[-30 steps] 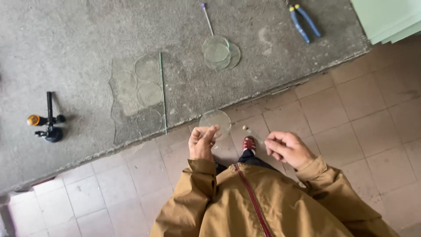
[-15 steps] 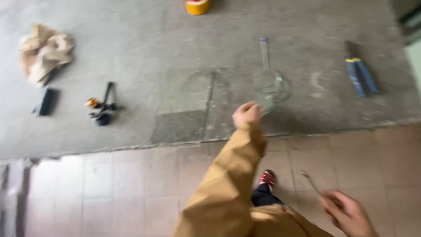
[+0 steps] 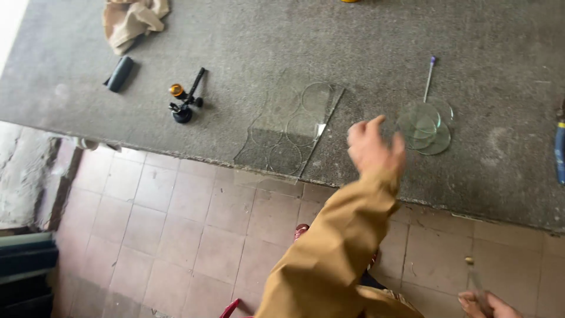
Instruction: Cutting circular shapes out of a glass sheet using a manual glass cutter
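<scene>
Fingers of the left hand (image 3: 373, 146) are loosely spread and slightly blurred, holding nothing, hovering over the grey stone worktop (image 3: 247, 41) just beside a small stack of round glass discs (image 3: 425, 127). A thin glass cutter with a purple tip (image 3: 429, 77) lies touching the far side of that stack. To the left of the hand rests a clear glass sheet (image 3: 291, 126) with circles scored or cut in it, its near edge jutting over the worktop's rim. Farther left stands a black circle-cutting tool with an orange knob (image 3: 185, 100), then a small black case (image 3: 119, 73) and a crumpled beige rag (image 3: 130, 19). The right hand (image 3: 489, 304), low at the picture's edge over the tiled floor (image 3: 176, 218), is closed around a thin stick-like tool (image 3: 474, 280).
</scene>
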